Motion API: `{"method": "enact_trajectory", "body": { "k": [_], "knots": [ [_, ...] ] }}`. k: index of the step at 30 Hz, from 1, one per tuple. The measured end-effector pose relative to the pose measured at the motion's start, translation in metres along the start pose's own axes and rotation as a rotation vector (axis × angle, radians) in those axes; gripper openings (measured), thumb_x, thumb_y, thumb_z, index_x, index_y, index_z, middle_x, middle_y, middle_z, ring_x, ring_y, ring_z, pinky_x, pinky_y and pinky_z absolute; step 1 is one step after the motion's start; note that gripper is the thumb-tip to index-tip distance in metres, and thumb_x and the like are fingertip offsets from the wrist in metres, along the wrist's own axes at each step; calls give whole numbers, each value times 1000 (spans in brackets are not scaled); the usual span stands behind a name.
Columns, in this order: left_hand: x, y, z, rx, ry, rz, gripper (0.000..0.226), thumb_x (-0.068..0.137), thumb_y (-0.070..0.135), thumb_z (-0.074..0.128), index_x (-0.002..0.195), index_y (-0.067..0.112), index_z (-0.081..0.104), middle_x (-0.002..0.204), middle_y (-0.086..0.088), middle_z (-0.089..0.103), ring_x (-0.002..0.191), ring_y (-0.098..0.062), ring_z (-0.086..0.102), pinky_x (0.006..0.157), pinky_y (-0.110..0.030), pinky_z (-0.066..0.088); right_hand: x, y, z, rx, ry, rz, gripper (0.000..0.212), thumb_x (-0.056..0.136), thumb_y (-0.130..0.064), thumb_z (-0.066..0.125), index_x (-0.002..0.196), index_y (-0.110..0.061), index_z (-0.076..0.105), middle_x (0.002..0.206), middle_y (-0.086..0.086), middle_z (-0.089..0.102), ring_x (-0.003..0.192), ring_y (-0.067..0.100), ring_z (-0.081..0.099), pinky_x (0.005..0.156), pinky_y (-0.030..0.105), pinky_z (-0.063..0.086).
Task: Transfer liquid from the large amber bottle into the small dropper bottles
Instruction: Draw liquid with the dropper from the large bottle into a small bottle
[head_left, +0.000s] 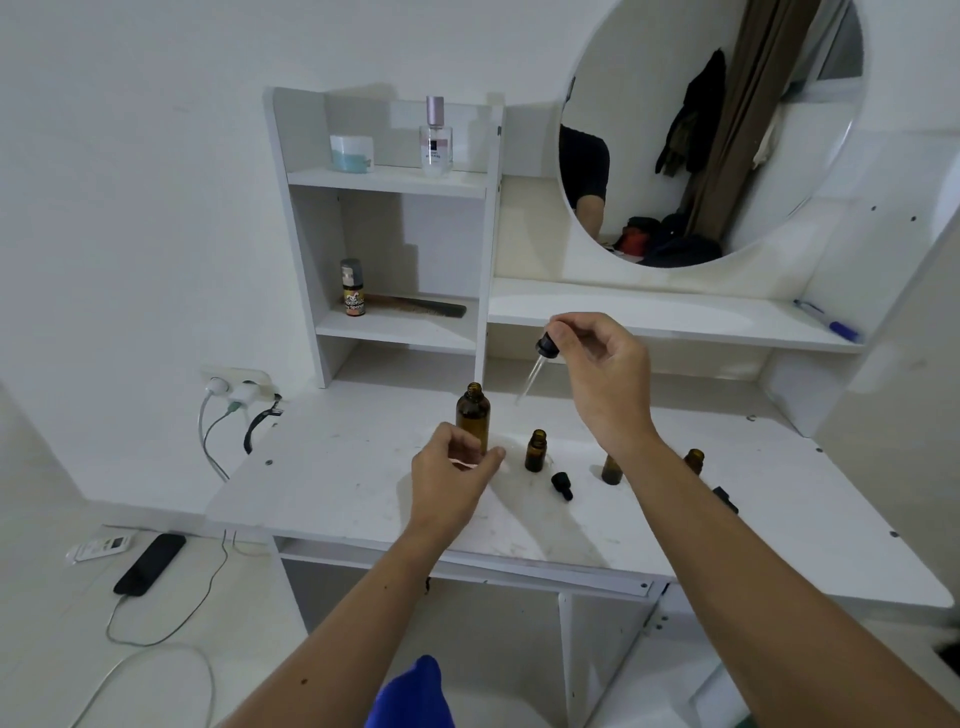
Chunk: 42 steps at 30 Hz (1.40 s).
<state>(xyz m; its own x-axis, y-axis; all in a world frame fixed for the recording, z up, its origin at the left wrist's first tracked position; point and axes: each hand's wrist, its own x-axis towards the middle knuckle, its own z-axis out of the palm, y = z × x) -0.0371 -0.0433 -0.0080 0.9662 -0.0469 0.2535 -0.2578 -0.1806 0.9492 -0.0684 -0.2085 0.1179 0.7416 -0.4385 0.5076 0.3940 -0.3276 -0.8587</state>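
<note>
The large amber bottle stands uncapped on the white desk. My left hand is at its base, fingers loosely curled near it; contact is unclear. My right hand pinches the black bulb of a glass dropper, held in the air above and to the right of the large bottle, tip pointing down-left. An uncapped small amber bottle stands in the middle. Two more small amber bottles, one and another, show partly behind my right forearm. A black dropper cap lies on the desk.
Another black cap lies past my right forearm. A shelf unit holds a perfume bottle, jar, spray can and comb. A round mirror hangs behind, a pen lies on the ledge. Cables and a phone lie at left.
</note>
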Motion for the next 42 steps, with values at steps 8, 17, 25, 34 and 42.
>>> {"method": "enact_trajectory", "body": {
  "k": [8,17,25,34,42],
  "knots": [
    [20,-5,-12,-9,5,-35,71,75,29,93,130,24,48,128,5,55,111,-19,59,95,-34,56,10,-15,30,49,4,-43,8,97,-14,74,105,-12,78,96,-2,79,91,6,75,86,16,56],
    [27,-7,-12,-60,-56,-38,52,84,12,85,126,21,56,114,14,63,114,-16,61,85,-10,51,15,-12,44,54,-36,-62,10,99,-7,71,106,-3,75,87,-5,76,79,-4,73,80,11,54],
    [27,-7,-13,-91,-61,-50,51,83,12,85,122,26,55,108,20,63,105,-8,64,82,-11,51,16,1,53,-14,-84,-99,10,98,-12,73,106,-6,77,94,4,79,90,15,77,87,22,60],
    [29,-10,-11,-72,-52,-36,53,83,12,86,127,21,57,114,12,66,107,-13,65,88,-19,54,7,25,61,-103,-171,-57,9,97,-16,75,104,-15,79,97,-5,79,94,8,75,90,23,60],
    [29,-12,-12,-80,-52,-31,52,83,11,85,126,20,58,113,14,67,105,-6,65,82,-13,53,-6,46,63,-154,-215,2,10,96,-18,76,105,-14,78,98,-7,79,95,8,75,92,24,60]
  ]
}}
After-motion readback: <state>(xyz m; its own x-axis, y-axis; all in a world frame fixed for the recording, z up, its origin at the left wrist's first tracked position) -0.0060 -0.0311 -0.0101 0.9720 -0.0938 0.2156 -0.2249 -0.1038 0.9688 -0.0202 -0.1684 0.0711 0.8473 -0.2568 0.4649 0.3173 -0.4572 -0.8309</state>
